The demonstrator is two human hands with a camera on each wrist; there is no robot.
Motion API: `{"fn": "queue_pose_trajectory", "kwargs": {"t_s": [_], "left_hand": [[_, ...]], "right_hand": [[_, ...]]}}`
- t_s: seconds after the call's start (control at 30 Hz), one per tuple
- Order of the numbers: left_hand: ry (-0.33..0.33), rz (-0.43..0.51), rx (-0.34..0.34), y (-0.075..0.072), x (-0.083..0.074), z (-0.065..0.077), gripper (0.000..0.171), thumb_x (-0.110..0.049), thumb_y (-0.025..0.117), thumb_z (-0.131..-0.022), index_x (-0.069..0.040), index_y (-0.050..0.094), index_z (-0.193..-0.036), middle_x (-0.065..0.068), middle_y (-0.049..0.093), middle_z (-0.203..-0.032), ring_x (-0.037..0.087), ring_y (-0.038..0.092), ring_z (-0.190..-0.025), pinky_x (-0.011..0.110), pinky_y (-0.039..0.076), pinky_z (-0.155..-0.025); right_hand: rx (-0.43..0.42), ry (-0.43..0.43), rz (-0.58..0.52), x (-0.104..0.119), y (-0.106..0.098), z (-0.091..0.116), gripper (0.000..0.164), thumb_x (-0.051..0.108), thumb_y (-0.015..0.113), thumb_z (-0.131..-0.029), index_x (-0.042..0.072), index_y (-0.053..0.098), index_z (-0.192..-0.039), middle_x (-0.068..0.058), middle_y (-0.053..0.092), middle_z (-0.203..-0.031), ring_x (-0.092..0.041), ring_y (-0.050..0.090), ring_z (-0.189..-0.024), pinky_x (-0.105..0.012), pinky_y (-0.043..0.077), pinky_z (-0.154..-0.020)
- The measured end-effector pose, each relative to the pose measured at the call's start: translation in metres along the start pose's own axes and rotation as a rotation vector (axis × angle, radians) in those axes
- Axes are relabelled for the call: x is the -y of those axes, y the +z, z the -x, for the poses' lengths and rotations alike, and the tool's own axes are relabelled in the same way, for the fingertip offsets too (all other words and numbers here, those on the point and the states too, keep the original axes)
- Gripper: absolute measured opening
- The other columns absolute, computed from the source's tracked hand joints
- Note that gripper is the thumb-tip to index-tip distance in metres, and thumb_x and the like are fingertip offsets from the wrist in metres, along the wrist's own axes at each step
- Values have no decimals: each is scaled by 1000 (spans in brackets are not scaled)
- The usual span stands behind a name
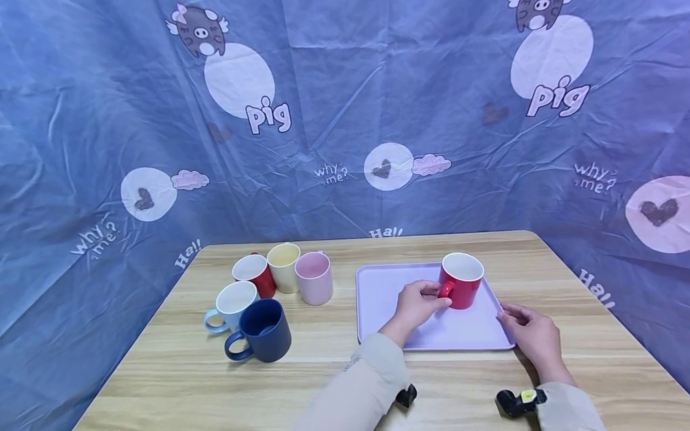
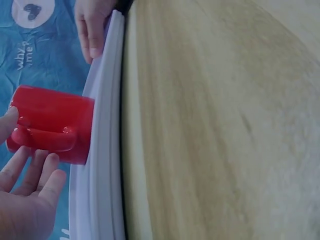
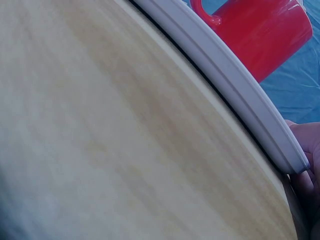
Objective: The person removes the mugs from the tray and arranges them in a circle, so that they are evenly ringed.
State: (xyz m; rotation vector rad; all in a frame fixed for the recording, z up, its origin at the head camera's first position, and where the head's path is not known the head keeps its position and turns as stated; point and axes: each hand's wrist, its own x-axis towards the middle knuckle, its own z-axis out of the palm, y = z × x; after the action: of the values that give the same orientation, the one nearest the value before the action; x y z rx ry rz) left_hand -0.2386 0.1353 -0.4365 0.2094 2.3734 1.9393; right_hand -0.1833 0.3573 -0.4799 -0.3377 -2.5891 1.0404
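A red mug [image 1: 462,281] stands upright on the right part of a lilac tray [image 1: 377,305], its handle toward my left hand [image 1: 417,308]. The thumb and fingers of that hand are spread about the handle; in the left wrist view the fingertips [image 2: 37,156] lie right at the handle [image 2: 47,139], fairly straight and not wrapped round it. My right hand [image 1: 533,335] holds the tray's right edge near its front corner, thumb and fingers on either side of the rim. In the right wrist view the hand is partly cut off by the frame.
On the left of the wooden table [image 1: 178,383] several mugs stand close together: dark blue [image 1: 272,335], light blue and white [image 1: 233,308], red and white [image 1: 264,281], pale yellow [image 1: 284,272] and pink [image 1: 314,284]. A blue printed cloth [image 1: 334,108] hangs behind the table and at its sides.
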Motion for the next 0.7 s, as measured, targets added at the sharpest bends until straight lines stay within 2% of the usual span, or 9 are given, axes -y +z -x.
{"fn": "queue_pose_trajectory", "kwargs": {"t_s": [0.17,0.4,0.5,0.7], "left_hand": [[22,-23,-22,5,1,-1,26,-7,82,-73,-6,74,-97,-3,70,-86,7,65,-76,18,53,-68],[69,-23,-12,11,3,-3,17,-1,79,-74,-1,74,-91,1,70,-78,3,60,-67,15,50,-62],[88,-31,-6,12,3,-5,14,1,79,-74,0,74,-88,0,68,-73,1,55,-63,15,48,-58],[55,-42,10,11,3,-5,11,-1,78,-76,-2,76,-86,-3,60,-66,1,47,-60,15,45,-54]], "right_hand": [[17,16,-10,1,0,0,42,29,62,-92,-4,64,-117,-20,69,-99,-40,61,-97,-40,43,-74],[15,8,-10,-1,-1,-1,42,30,62,-92,-4,64,-117,-20,69,-99,-39,61,-96,-38,42,-73],[-8,-6,0,-1,1,-1,40,29,63,-91,-3,66,-115,-18,70,-96,-34,64,-91,-32,42,-70],[-29,-25,4,-2,1,-1,37,27,65,-90,-2,67,-112,-16,71,-93,-22,64,-83,-26,41,-67]]}}
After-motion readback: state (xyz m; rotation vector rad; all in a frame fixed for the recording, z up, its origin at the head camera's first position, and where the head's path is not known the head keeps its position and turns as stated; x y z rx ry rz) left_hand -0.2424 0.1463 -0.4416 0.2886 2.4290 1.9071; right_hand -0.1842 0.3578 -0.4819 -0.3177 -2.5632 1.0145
